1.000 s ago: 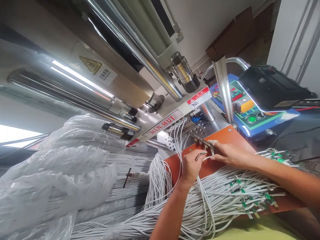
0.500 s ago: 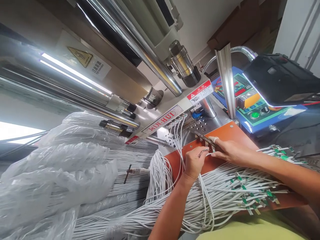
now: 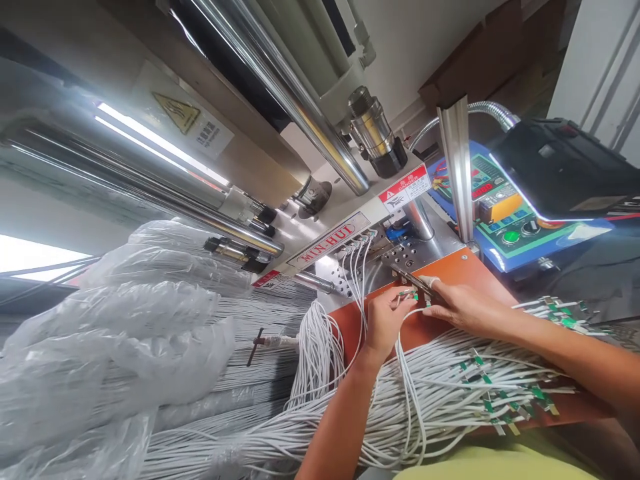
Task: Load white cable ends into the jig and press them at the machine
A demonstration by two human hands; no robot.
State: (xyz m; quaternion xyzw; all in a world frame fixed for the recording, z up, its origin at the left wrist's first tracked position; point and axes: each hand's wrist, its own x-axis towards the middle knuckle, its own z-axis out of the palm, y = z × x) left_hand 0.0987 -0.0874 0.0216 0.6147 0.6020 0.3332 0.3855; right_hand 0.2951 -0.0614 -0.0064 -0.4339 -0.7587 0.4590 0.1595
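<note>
Between the thumb and fingers of my left hand point(image 3: 386, 321), a cable end with a small green circuit board and metal connector point(image 3: 413, 295) is pinched. Its white cable point(image 3: 403, 348) runs down from the hand. My right hand point(image 3: 459, 305) is closed around the near end of a narrow metal mold bar point(image 3: 409, 277), just right of the left hand. Small connector pieces sit along the bar, partly covered by the fingers. Both hands are over the orange board point(image 3: 487, 277) in front of the press.
The press plate point(image 3: 333, 243) overhangs, with several white cables point(image 3: 356, 267) running from under it. A bundle of cables with green-board ends point(image 3: 493, 393) lies nearest me. Plastic-wrapped cables point(image 3: 125, 333) fill the left; a control panel point(image 3: 535, 223) is right.
The connector in my left hand has turned, so its green board now shows. My right hand stays on the metal bar. The view has shifted slightly.
</note>
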